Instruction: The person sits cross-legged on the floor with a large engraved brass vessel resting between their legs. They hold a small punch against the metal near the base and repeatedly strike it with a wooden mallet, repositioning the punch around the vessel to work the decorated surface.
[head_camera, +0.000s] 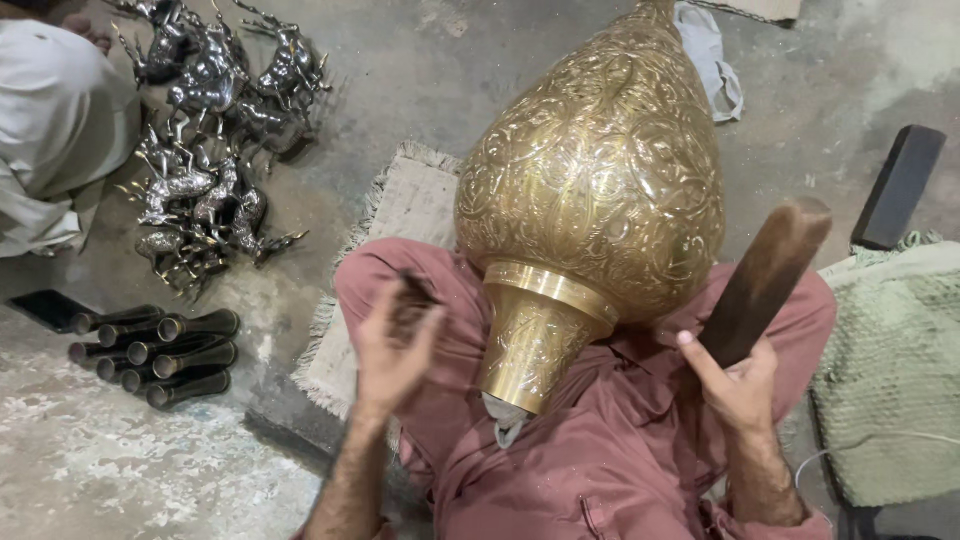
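A large engraved brass vase (600, 170) lies on my lap, its flared foot (535, 345) toward me and its body pointing away. My right hand (738, 385) grips a dark wooden mallet-like stick (765, 278), which rises beside the vase's right side. My left hand (392, 345) is blurred, raised left of the vase's foot, and seems to pinch a small dark tool; it does not touch the vase. I sit cross-legged in reddish-pink clothing.
A pile of silver-coloured animal figurines (205, 130) lies on the concrete floor at upper left. Dark metal tubes (160, 360) are stacked at left. A person in white (50, 130) sits at far left. A fringed mat (400, 215), a green cloth (890, 370) and a black block (900, 185) surround me.
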